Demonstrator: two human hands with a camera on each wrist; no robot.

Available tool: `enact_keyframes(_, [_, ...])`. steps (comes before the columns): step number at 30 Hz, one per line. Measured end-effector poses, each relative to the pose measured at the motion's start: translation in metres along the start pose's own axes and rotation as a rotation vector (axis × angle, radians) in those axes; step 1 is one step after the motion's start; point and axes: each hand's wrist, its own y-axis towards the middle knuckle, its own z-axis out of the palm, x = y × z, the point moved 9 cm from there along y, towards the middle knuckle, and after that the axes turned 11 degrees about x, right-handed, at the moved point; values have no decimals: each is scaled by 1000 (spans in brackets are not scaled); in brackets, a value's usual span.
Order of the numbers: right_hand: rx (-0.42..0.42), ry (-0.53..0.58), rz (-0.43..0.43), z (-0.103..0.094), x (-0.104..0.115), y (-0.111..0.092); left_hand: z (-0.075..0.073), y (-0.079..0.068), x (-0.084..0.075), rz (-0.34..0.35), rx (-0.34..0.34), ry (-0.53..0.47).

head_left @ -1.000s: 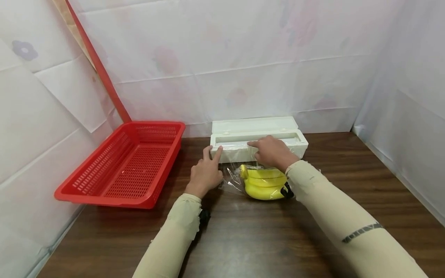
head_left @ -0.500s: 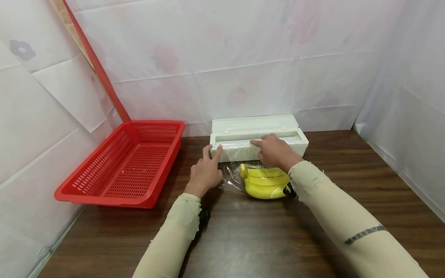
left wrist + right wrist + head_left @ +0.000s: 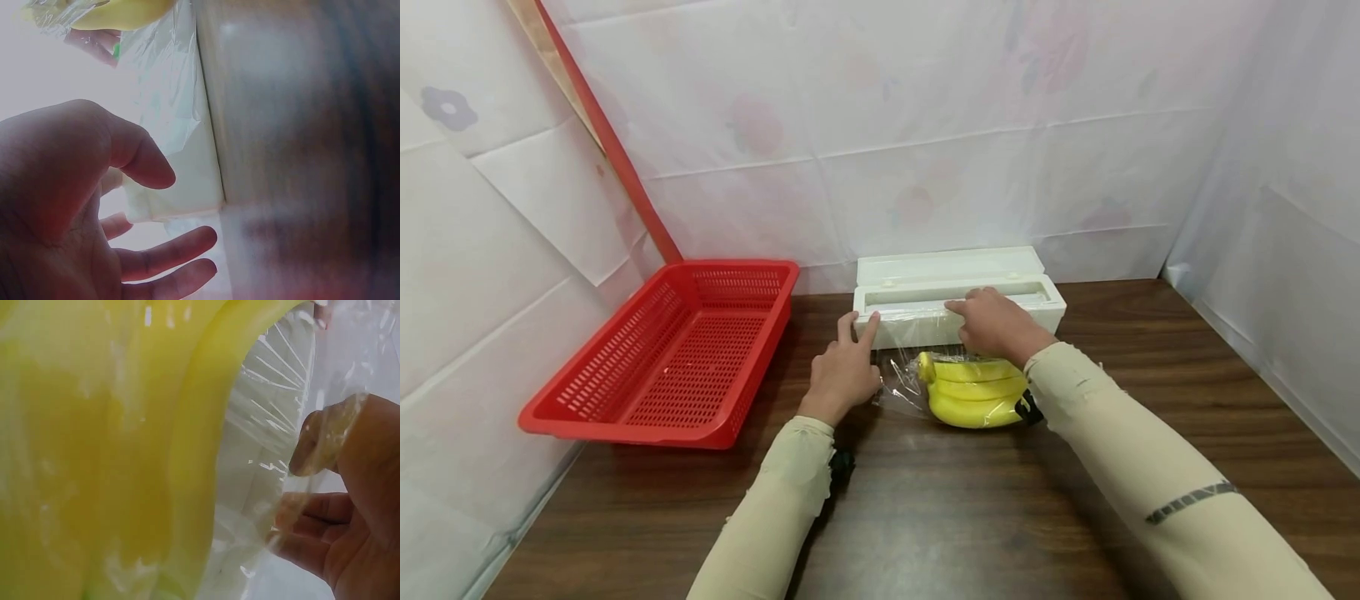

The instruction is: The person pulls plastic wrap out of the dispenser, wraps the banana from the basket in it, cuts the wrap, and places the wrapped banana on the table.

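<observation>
A white cling film box (image 3: 917, 335) stands at the back with its lid up and a roll inside. Clear film (image 3: 901, 385) runs from it over a bunch of yellow bananas (image 3: 973, 402). The left hand (image 3: 842, 373) rests its extended index and middle fingertips on the box's front left corner; in the left wrist view its thumb (image 3: 147, 159) is apart from the box. The right hand (image 3: 996, 325) presses its straight index finger at the front rim, other fingers bent beneath. The right wrist view shows its fingers behind film (image 3: 269, 425), beside the bananas (image 3: 125, 456).
A red perforated basket (image 3: 760, 358) sits on the left of the dark wooden table (image 3: 940, 517). A red strip (image 3: 617, 158) slants up the wall behind it. Patterned white sheets (image 3: 925, 125) enclose the back and sides.
The right hand has slid slightly to the right along the box's front rim. The left hand stays in place at the corner; the bananas and basket keep their positions.
</observation>
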Motion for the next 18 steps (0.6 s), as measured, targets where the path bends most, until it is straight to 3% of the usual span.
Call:
enact_keyframes(10, [-32,25,-14,-3,-5,-5,-1,0,-2,14,-6,-10])
enact_keyframes(18, [-8,-18,65,-1,-12,-8,-1,-1,-2,14,3,-26])
